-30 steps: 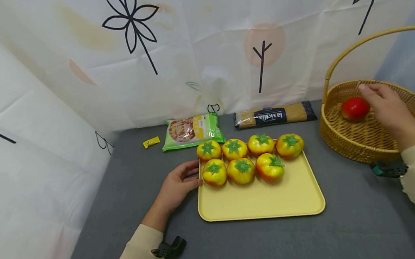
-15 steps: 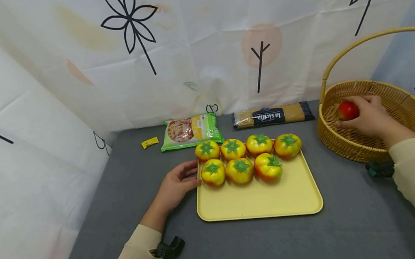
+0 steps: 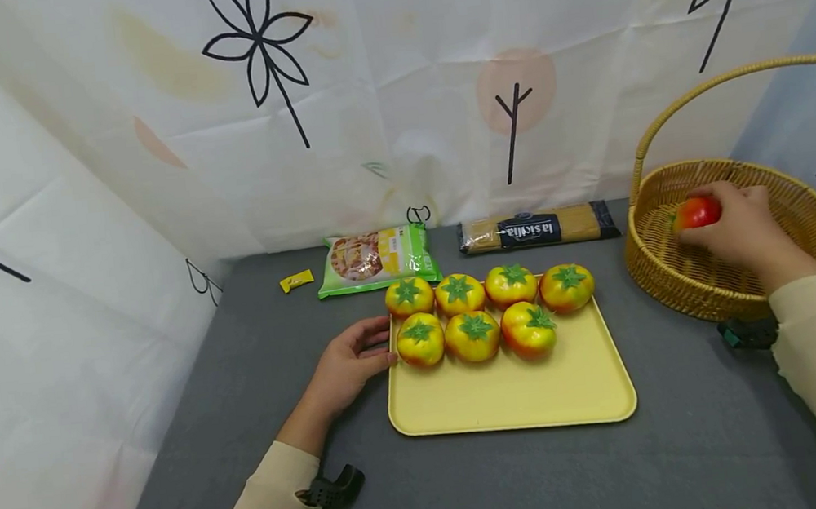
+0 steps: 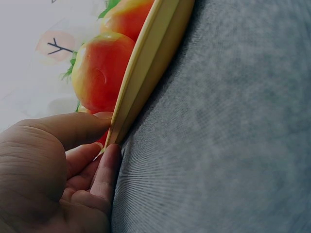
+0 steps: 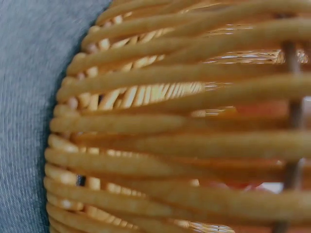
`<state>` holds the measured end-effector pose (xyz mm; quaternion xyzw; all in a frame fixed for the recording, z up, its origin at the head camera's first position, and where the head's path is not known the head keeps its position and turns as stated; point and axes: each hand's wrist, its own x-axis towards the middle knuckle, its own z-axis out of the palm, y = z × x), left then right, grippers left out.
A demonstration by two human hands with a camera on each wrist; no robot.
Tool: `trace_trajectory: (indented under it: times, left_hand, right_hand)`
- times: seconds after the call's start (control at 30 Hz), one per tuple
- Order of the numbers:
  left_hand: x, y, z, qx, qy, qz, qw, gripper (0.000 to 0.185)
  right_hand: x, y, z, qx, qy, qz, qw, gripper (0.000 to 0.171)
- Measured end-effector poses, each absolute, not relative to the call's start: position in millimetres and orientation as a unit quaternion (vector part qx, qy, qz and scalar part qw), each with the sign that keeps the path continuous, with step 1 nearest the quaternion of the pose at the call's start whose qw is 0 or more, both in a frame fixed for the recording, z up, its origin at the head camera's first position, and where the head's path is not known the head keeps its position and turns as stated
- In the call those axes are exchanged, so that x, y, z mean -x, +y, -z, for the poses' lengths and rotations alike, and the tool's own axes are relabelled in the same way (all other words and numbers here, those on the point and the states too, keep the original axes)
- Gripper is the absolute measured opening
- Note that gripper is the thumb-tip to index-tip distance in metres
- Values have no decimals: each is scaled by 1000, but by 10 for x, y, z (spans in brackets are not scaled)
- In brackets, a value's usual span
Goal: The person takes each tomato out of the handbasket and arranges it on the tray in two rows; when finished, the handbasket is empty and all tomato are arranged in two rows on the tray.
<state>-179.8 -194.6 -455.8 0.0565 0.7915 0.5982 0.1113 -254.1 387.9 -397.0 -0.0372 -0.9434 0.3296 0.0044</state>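
My right hand (image 3: 736, 227) reaches inside the wicker basket (image 3: 700, 304) and grips a red tomato (image 3: 701, 211) between thumb and fingers, its green leafy top facing left. The right wrist view is filled by the basket's woven wall (image 5: 160, 145), with red showing through the gaps. With its thumb and fingers, my left hand (image 3: 345, 367) pinches the left rim of the yellow tray (image 3: 513, 396); the left wrist view shows the thumb (image 4: 82, 128) on the rim. Two rows of yellow-red tomatoes (image 3: 473, 337) with green tops sit on the tray's back half, the front row shorter at the right.
Behind the tray lie a green food packet (image 3: 379, 259) and a pack of spaghetti (image 3: 538, 227). A small yellow wrapped sweet (image 3: 296, 280) is left of them. The basket's tall handle (image 3: 661, 119) arches over it. A patterned cloth (image 3: 394, 108) hangs behind the grey table (image 3: 252, 319).
My right hand has come down into the basket and taken hold of the red tomato, turning it so its green top shows. The left hand and tray have stayed put.
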Motion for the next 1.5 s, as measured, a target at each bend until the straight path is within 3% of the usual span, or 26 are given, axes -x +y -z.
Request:
trace_trajectory:
  times: [0.67, 1.1, 1.5]
  left_hand:
    - [1796, -1950, 4589, -53, 794, -596, 106, 63]
    - [1792, -1949, 4566, -55, 791, -599, 110, 63]
    - [1790, -1946, 4567, -51, 795, -595, 110, 63]
  right_hand:
    - [2370, 3733, 3792, 61, -910, -406, 60, 101]
    - [2202, 3638, 3637, 75, -904, -411, 87, 86]
    - [1991, 3381, 3607, 20, -897, -429, 107, 78]
